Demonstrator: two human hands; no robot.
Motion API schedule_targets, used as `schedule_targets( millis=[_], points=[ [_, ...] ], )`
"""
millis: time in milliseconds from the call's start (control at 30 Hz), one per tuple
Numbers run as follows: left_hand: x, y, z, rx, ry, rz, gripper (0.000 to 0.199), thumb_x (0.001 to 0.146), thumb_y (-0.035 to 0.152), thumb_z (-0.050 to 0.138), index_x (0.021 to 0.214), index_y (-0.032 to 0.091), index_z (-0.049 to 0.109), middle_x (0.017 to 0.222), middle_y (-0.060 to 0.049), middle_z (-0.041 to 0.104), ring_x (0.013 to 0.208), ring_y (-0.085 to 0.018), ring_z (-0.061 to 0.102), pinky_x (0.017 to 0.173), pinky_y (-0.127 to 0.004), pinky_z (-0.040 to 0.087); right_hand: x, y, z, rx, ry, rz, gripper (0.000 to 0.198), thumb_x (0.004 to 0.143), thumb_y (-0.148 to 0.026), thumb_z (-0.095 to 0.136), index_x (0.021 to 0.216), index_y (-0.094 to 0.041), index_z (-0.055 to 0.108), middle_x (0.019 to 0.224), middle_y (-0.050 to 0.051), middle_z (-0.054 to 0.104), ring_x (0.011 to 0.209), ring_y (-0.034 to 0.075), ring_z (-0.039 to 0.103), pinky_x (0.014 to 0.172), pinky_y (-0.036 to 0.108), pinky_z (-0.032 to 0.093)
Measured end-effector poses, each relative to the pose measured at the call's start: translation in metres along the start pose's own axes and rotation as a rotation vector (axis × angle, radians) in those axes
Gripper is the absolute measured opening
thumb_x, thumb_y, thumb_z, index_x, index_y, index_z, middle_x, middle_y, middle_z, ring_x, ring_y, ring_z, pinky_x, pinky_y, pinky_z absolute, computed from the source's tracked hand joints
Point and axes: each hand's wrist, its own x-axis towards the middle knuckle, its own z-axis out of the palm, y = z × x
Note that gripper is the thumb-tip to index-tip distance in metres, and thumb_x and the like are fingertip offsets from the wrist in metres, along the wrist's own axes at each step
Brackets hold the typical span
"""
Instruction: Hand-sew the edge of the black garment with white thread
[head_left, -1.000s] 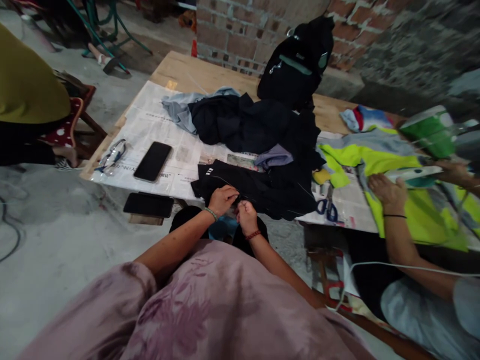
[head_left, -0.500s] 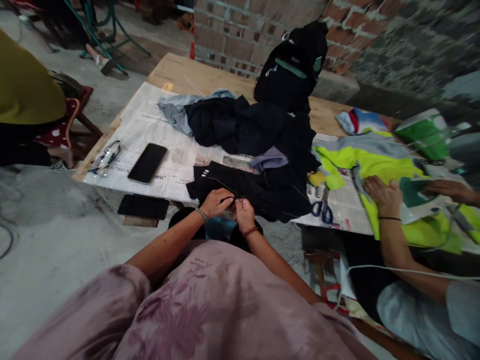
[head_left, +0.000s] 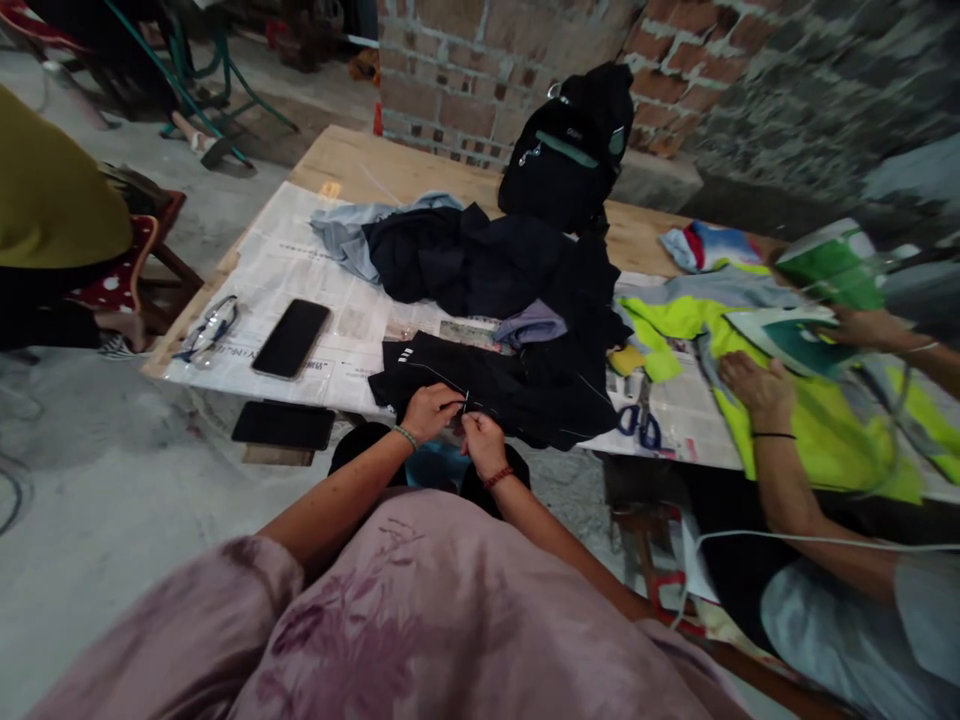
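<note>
the left hand [head_left: 430, 412] was found pinching the near edge of a black garment [head_left: 540, 385], which lay along the front of the table [head_left: 346, 152]; the right hand [head_left: 484, 444] was just beside it at the same edge, its grip too small to tell; blue-handled scissors [head_left: 649, 432] lay right of the garment, a phone [head_left: 291, 340] to its left on newspaper [head_left: 262, 245]

Passable leftward over the flat printed newspaper sheets [head_left: 351, 318], between the black rectangular phone [head_left: 291, 338] and the black cloth garment with short white bars [head_left: 525, 385]. Blocked ahead by the heaped dark navy cloth [head_left: 457, 250], then by the upright black fabric backpack [head_left: 562, 160]. Obstructed rightward by the blue-handled metal scissors [head_left: 640, 422], the co-worker's flat left hand [head_left: 761, 393] and the green-and-white iron [head_left: 787, 338].
</note>
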Motion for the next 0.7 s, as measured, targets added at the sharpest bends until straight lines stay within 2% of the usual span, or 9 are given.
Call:
schedule_targets(
  millis=[167,333,433,500,533,567,600,633,700],
  points=[
    [0.000,-0.001,-0.001,0.032,-0.002,0.004,0.012,0.076,0.016,0.058,0.081,0.020,0.067,0.081,-0.001,0.067,0.078,-0.013,0.059,0.073,-0.027,0.041,0.007,0.007,0.005,-0.044,0.056,-0.020,0.027,0.077,-0.041,0.042,0.066,-0.019,0.053,0.048,-0.003,0.055,0.035,0.009,0.045,0.036,0.020,0.034],
    [0.000,-0.002,-0.001,0.053,-0.063,0.059,0.012,0.075,0.015,0.057,0.081,0.020,0.067,0.081,-0.001,0.067,0.080,-0.014,0.059,0.074,-0.028,0.041,0.013,0.000,0.010,-0.003,0.102,-0.022,0.029,0.077,-0.042,0.043,0.059,-0.020,0.048,0.037,-0.005,0.044,0.034,0.010,0.043,0.036,0.020,0.034],
    [-0.001,-0.002,0.000,0.031,-0.034,0.021,0.013,0.076,0.014,0.056,0.082,0.020,0.067,0.081,-0.001,0.066,0.079,-0.012,0.059,0.074,-0.027,0.041,0.005,-0.009,0.001,-0.036,0.004,0.032,0.030,0.080,-0.040,0.038,0.065,-0.018,0.051,0.043,-0.002,0.052,0.034,0.010,0.045,0.035,0.021,0.033],
    [-0.001,-0.002,0.001,0.016,-0.010,-0.003,0.014,0.076,0.013,0.056,0.082,0.020,0.067,0.081,0.000,0.066,0.078,-0.011,0.059,0.073,-0.027,0.040,-0.006,-0.015,-0.014,-0.128,-0.105,0.028,0.028,0.080,-0.038,0.038,0.077,-0.017,0.056,0.057,0.001,0.061,0.036,0.010,0.049,0.036,0.021,0.034],
    [-0.001,-0.002,0.001,0.009,-0.005,-0.010,0.015,0.075,0.013,0.056,0.082,0.021,0.067,0.081,0.001,0.065,0.079,-0.011,0.059,0.074,-0.026,0.040,-0.013,-0.020,-0.024,-0.210,-0.169,-0.022,0.025,0.079,-0.036,0.042,0.084,-0.018,0.058,0.063,0.000,0.064,0.039,0.010,0.051,0.038,0.022,0.035],
    [-0.001,-0.002,0.002,0.003,-0.005,-0.014,0.015,0.075,0.012,0.057,0.082,0.021,0.067,0.082,0.001,0.065,0.079,-0.011,0.059,0.074,-0.026,0.040,-0.019,-0.025,-0.035,-0.304,-0.217,-0.131,0.022,0.077,-0.034,0.046,0.086,-0.019,0.060,0.066,0.000,0.064,0.044,0.011,0.054,0.043,0.022,0.039],
    [-0.001,-0.002,0.002,-0.002,-0.006,-0.017,0.015,0.075,0.012,0.057,0.082,0.021,0.067,0.082,0.001,0.065,0.080,-0.011,0.059,0.074,-0.026,0.040,-0.025,-0.031,-0.046,-0.398,-0.242,-0.255,0.018,0.075,-0.033,0.050,0.082,-0.021,0.062,0.067,0.000,0.064,0.053,0.013,0.057,0.052,0.023,0.042],
    [-0.001,-0.002,0.002,-0.006,-0.008,-0.019,0.015,0.075,0.012,0.057,0.082,0.021,0.067,0.083,0.001,0.065,0.080,-0.011,0.058,0.075,-0.026,0.039,-0.029,-0.037,-0.057,-0.462,-0.237,-0.375,0.015,0.075,-0.033,0.052,0.076,-0.022,0.063,0.070,0.001,0.065,0.063,0.015,0.059,0.061,0.025,0.044],
    [-0.001,-0.002,0.002,-0.012,-0.011,-0.024,0.015,0.075,0.012,0.057,0.082,0.021,0.066,0.083,0.001,0.065,0.080,-0.012,0.058,0.075,-0.027,0.040,-0.034,-0.051,-0.074,-0.488,-0.162,-0.524,0.016,0.076,-0.033,0.053,0.071,-0.024,0.065,0.073,0.002,0.065,0.073,0.017,0.058,0.072,0.030,0.044]
  ],
)
